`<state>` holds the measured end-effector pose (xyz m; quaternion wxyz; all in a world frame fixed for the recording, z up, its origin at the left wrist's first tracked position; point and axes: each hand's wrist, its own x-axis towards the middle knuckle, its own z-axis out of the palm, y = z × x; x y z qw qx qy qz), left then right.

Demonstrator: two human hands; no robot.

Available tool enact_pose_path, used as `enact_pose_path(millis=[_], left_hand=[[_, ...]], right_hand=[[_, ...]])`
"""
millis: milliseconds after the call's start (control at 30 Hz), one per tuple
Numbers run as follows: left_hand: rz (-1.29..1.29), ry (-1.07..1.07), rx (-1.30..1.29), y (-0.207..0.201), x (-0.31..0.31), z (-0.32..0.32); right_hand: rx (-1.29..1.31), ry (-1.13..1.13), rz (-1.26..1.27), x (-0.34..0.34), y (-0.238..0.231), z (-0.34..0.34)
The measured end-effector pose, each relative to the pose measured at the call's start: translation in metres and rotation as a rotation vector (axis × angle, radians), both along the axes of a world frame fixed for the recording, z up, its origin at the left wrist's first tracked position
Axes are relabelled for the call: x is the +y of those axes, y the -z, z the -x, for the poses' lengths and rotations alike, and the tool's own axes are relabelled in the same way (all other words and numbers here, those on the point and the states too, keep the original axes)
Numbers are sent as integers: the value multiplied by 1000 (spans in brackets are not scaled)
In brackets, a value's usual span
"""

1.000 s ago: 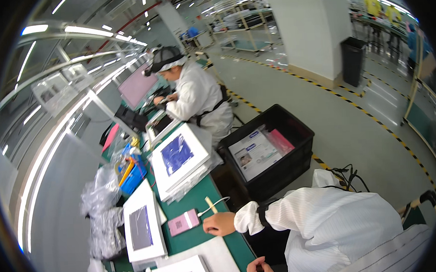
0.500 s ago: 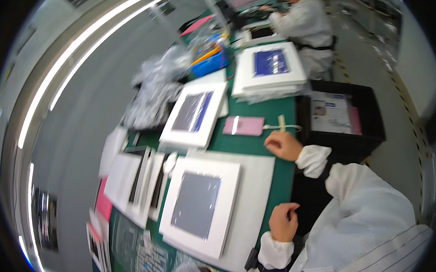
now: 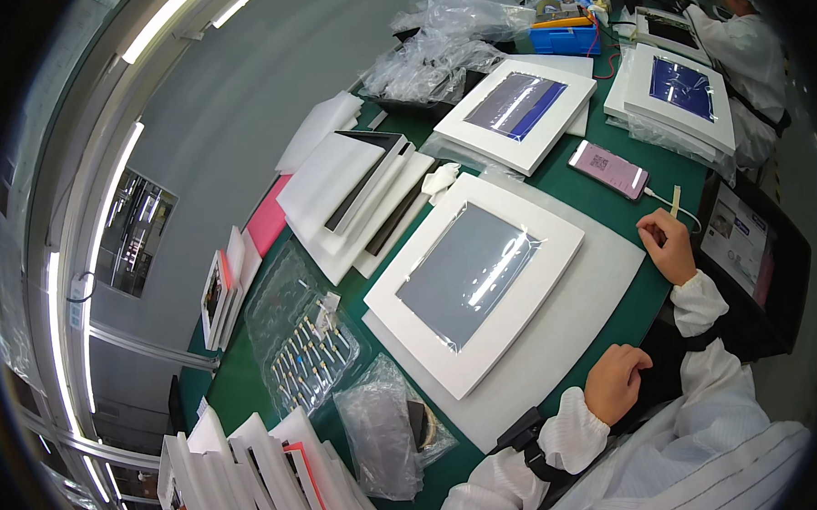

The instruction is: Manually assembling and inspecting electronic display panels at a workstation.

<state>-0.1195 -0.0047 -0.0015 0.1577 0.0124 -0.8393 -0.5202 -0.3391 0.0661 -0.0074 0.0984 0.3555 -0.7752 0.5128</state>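
Note:
My left hand (image 3: 615, 384) is loosely curled at the near table edge, holding nothing that I can see. Farther along that edge my right hand (image 3: 669, 246) is also curled, with no object visible in it. In front of both lies a white-framed panel (image 3: 469, 275) with a grey screen under shiny clear film. It rests on a white foam sheet (image 3: 601, 288), and neither hand touches it. Beyond my right hand lies a phone (image 3: 608, 168) with a lit pinkish screen, plugged into a white cable (image 3: 685, 211).
Two more white-framed panels (image 3: 518, 104) (image 3: 682, 88) lie farther back. Foam-wrapped panels stand at left (image 3: 337, 181) and near left (image 3: 254, 471). A clear tray (image 3: 313, 355) holds small parts. Plastic bags (image 3: 380, 429), a blue box (image 3: 565, 40), a black bin (image 3: 783, 270) and a co-worker (image 3: 741, 49) surround.
My view has turned left, so the table and panels appear farther right and the foam-wrapped stack at near left shows. Both hands stay curled by the table edge; the panel looks unmoved.

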Motion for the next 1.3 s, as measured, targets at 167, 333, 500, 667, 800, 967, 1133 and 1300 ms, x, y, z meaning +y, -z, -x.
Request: enact_pose_path(millis=[167,333,500,667,800,967,1133,1300], left_hand=[[8,-6,-6,-2,1,3],[22,-14,3,-2,0,4],[17,-17,0,-2,-2,3],[28,-24,13,-5,-4,4],[84,2,-59,-9,-2,4],[70,-35,-161,-16,0,11],[-143,-191,-340,-29,14,12],[-182,-683,-352,-55,15,-12]], right_hand=[[12,14,-10,-1,-4,-1],[-5,14,-23,-1,-5,0],[-2,-4,-34,-3,-6,-1],[-23,-51,-32,-3,-7,-1],[-57,-116,-28,4,-7,2],[-180,-186,-5,8,-16,8],[-499,-448,-58,33,-37,39],[-549,-748,-359,33,-95,114]])
